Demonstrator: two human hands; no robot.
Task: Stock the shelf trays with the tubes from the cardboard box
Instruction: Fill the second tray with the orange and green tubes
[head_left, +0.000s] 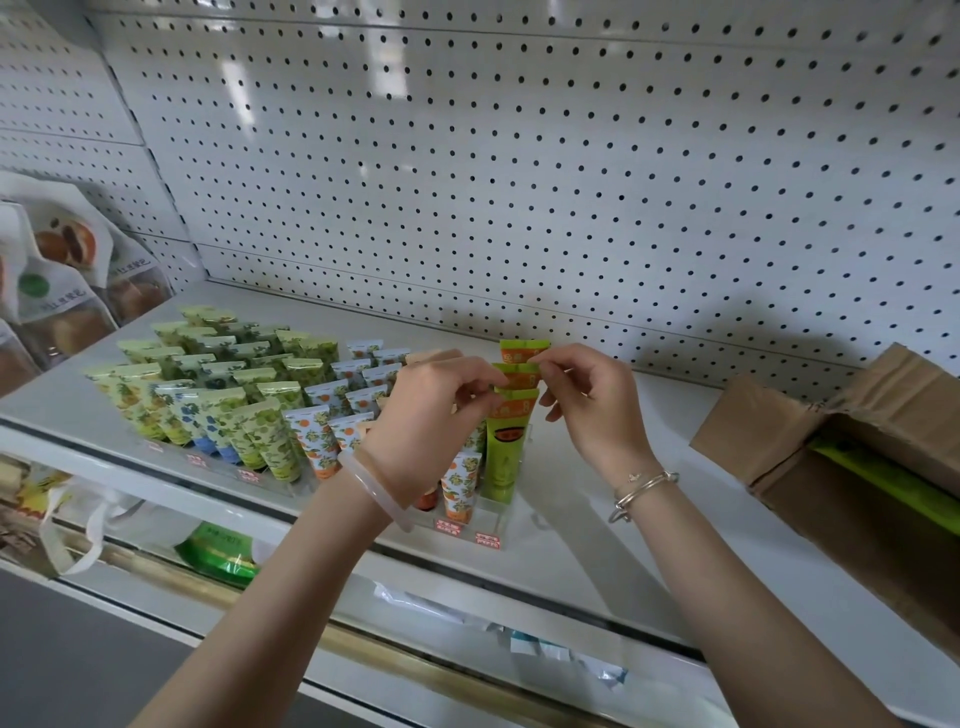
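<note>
Three bright green tubes (503, 457) with orange bands stand one behind another in a clear tray (488, 525) on the white shelf. My left hand (431, 410) pinches the crimped top of the middle tube from the left. My right hand (587, 400) pinches the tops from the right, fingertips on the rear tube's corner. Left of them, rows of floral-print tubes (234, 389) fill more clear trays. The open cardboard box (852, 467) sits on the shelf at the right, with green packaging showing inside.
A white pegboard wall (519, 182) backs the shelf. Bagged pastries (57, 291) hang at the far left. Red price tags (488, 540) line the tray fronts. A lower shelf holds a green tin (218, 556) and a white bag. Bare shelf lies between tray and box.
</note>
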